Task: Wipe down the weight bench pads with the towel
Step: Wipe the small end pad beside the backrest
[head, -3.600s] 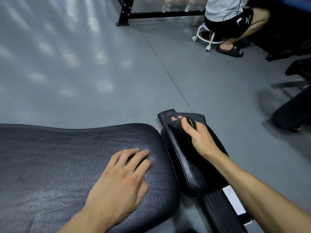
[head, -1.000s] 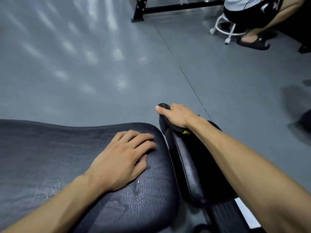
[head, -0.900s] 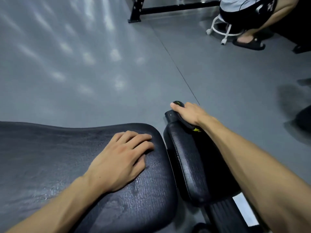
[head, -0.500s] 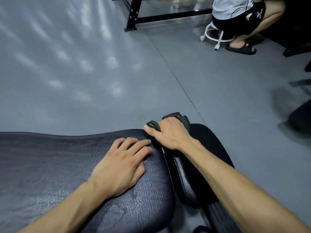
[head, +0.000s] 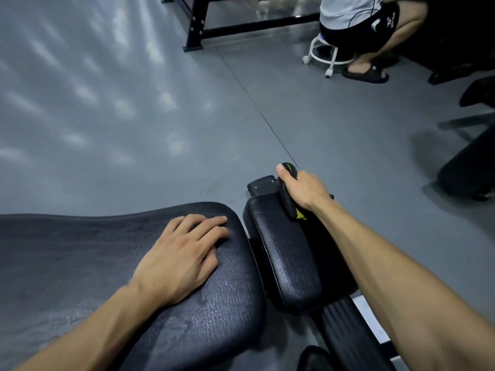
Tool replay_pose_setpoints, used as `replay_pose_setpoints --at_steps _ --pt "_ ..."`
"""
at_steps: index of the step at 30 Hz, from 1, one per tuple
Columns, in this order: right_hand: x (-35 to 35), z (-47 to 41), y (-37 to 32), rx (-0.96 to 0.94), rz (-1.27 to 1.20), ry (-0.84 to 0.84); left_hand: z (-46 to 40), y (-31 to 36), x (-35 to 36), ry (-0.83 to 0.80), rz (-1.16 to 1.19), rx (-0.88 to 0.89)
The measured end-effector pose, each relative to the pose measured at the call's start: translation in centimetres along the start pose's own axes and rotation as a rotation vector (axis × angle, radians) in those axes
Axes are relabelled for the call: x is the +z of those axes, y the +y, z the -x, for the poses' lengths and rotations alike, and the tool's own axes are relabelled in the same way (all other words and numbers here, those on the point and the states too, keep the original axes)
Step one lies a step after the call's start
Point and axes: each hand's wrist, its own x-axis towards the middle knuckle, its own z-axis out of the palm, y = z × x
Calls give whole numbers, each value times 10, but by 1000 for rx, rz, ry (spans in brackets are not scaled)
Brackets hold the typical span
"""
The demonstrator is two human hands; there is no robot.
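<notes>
Right of centre in the frame, the right hand (head: pixel 304 190) grips the towel (head: pixel 288 203), a dark cloth with a yellow-green trim, its fingers curled round the bunched fabric at the far end of the small pad (head: pixel 286 250). The cloth is wadded into a narrow roll under the palm, with one end poking out past the thumb toward the floor (head: pixel 134 116) and a scrap of yellow showing at the wrist. The left hand (head: pixel 182 258) lies flat on the large pad (head: pixel 80 263) in the lower left, fingers straight and slightly spread, holding nothing and apparently bracing the body.

The main risk is poor coverage. Bunched this tightly, the towel probably meets the vinyl along a thin strip only, so a pass down the small pad could leave its sides and the near end untouched. The gap between the two pads is another likely miss, since the roll would ride over it. The loose end beyond the thumb could catch on the black bracket (head: pixel 261 184) just beside the pad's far edge and pull the cloth out of the grip. The large pad shows streaked patches near the lower left; whether these are moisture or wear cannot be told, but a damp surface under the bracing palm could let that hand slide.
</notes>
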Motion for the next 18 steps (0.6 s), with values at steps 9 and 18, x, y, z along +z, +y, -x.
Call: replay_pose_setpoints --at_steps 9,18 --pt "-21 48 81 327 -298 50 1 0 1 24 0 10" --pt "-21 71 102 232 -296 -50 -1 -2 9 45 -1 30"
